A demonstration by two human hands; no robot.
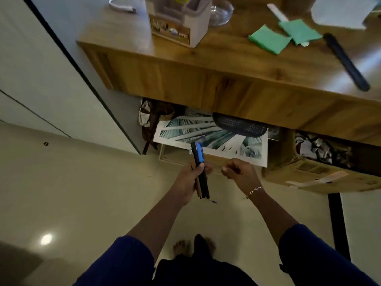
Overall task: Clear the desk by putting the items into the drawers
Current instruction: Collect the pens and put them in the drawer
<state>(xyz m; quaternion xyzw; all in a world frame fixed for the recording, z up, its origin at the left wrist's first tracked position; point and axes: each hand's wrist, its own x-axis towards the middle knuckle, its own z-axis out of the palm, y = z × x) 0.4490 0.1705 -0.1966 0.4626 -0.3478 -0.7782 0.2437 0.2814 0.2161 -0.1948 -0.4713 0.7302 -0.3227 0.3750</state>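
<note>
My left hand (pixel 190 178) grips a bundle of pens and pencils (pixel 199 162), one with a blue cap, held upright in front of the wooden desk (pixel 237 65). My right hand (pixel 239 172) is beside it with fingers curled; whether it pinches anything I cannot tell. Both hands hover just before a low open drawer (pixel 175 156) under the desk, where a large printed picture (pixel 212 139) and a dark mesh object (pixel 239 123) lie. On the desktop sit a desk organiser (pixel 177 19), green cloths (pixel 284 36), a long dark bar (pixel 346 60) and a glass bowl (pixel 221 13).
A cardboard box (pixel 309 172) stands on the floor at the right under the desk. A bag (pixel 150 118) hangs at the left under the desk. A white wall and door panel run along the left. A small pen (pixel 212 201) lies on the tiled floor near my bare feet.
</note>
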